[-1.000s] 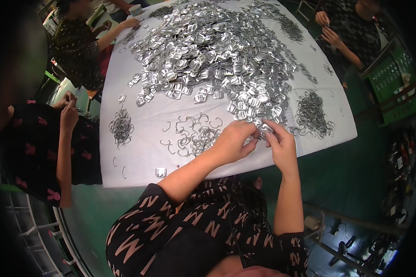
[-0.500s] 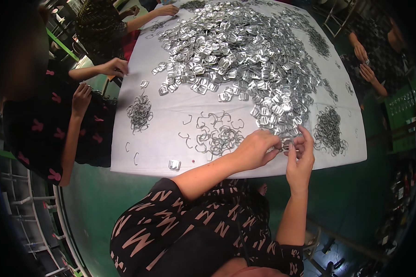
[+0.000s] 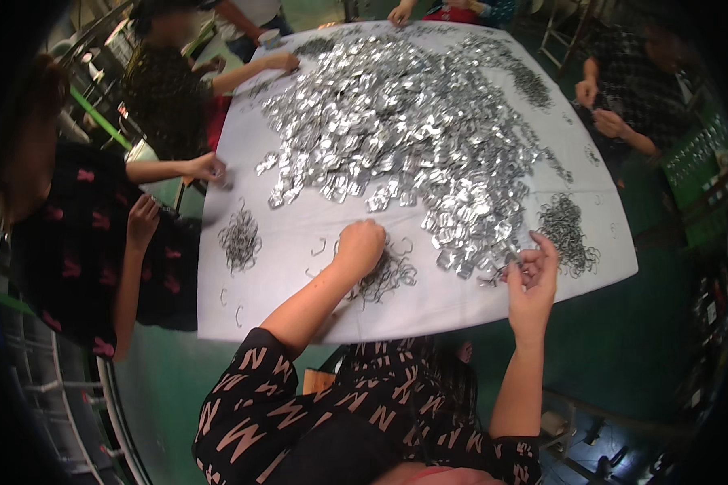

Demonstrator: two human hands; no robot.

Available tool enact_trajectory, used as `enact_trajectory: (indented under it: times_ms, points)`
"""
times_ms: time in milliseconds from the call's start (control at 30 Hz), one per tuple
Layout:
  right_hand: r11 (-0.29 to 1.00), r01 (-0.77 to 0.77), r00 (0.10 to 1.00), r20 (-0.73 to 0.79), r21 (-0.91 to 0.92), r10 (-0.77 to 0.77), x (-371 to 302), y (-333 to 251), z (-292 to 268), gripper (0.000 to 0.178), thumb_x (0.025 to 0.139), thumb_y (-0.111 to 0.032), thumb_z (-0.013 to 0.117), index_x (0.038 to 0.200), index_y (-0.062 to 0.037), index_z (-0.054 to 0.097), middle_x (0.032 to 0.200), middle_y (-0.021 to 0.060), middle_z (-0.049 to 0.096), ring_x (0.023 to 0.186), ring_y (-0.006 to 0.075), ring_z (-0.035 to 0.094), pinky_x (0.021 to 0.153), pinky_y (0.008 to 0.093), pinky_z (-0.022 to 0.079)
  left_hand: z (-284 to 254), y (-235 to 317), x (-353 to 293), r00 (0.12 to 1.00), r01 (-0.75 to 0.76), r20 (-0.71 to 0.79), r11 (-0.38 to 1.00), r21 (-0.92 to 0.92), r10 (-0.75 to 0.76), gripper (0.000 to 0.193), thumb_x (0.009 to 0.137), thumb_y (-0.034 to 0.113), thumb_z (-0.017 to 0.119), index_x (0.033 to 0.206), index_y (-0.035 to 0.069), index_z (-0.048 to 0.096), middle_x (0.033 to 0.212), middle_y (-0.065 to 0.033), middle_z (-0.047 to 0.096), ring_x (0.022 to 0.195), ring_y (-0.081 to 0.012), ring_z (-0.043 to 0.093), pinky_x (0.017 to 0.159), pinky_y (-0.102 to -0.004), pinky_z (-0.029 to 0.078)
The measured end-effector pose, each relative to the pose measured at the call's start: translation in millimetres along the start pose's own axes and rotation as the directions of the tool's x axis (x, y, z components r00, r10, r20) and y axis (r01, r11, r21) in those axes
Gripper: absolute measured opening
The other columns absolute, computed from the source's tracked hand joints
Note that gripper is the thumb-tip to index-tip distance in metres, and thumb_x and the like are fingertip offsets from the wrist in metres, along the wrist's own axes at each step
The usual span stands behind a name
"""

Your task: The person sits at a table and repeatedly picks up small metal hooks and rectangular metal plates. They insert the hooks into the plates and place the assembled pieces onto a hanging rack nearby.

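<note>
Slotted metal buckles (image 3: 380, 133) lie in a wide, shiny heap on the white-covered table (image 3: 291, 311), filling its middle up toward twelve o'clock and trailing down to five o'clock. Clock directions here run from the table's centre, with twelve at its far edge. At seven o'clock, the left hand (image 3: 362, 245) bends down over a pile of C-shaped wire hooks (image 3: 386, 280); its fingers are bunched underneath, and what they hold, if anything, cannot be told. At four o'clock, the right hand (image 3: 532, 271) is raised beside the heap's near end, fingers curled and a narrow gap to the thumb; blur hides whether the bit of metal next to them is held. Two further hook piles sit apart, one at half past three (image 3: 568, 233) and one at half past eight (image 3: 239, 240). Co-workers' hands show at nine (image 3: 206, 167) and half past two (image 3: 613, 125). Bold, angular letter-like shapes are printed on the wearer's black shirt (image 3: 247, 436); any marks on the buckles are too small to read.
</note>
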State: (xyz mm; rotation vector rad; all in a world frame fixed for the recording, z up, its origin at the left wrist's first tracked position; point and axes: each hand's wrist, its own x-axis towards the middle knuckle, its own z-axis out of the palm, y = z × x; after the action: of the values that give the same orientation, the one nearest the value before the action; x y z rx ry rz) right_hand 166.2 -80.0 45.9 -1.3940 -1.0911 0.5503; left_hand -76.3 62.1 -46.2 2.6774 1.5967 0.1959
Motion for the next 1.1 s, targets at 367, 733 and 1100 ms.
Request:
enact_trajectory:
  times_ms: [367,733,1100]
  points:
    - [0.993,0.114,0.993,0.033,-0.013,-0.113,-3.1,2.2,3.3,0.051,0.079,0.009,0.062,0.126,-0.0032,0.045,0.084,0.0053,0.056,0.072,0.0108,0.056,0.066,0.024,0.048,-23.2,2.1,15.6,0.996,0.054,0.072,0.992,-0.116,-0.046,0.007,0.072,0.008,0.062,0.073,0.002,0.067,0.073,-0.0155,0.069,0.066,-0.0263,0.068,0.061,-0.0363,0.054]
    - [0.989,0.101,0.984,0.134,0.109,-0.115,-12.5,-4.4,33.9,0.051,0.078,0.009,0.063,0.124,-0.0043,0.046,0.085,0.0048,0.059,0.074,0.0107,0.058,0.067,0.0246,0.049,-87.9,84.3,-27.3,0.943,-0.328,-0.301,0.228,-0.917,0.145,0.012,0.075,0.003,0.065,0.081,0.002,0.055,0.084,-0.0071,0.057,0.079,-0.0173,0.055,0.071,-0.0285,0.044]
    - [0.98,0.092,0.973,0.196,0.174,-0.126,-13.0,-3.2,36.1,0.052,0.08,0.009,0.062,0.126,-0.0032,0.043,0.084,0.0055,0.06,0.075,0.0106,0.06,0.068,0.0256,0.05,-71.2,89.8,-21.5,0.914,-0.405,-0.392,0.181,-0.896,0.106,0.01,0.084,0.003,0.062,0.088,0.003,0.053,0.106,-0.0095,0.053,0.103,-0.0178,0.05,0.093,-0.0311,0.039]
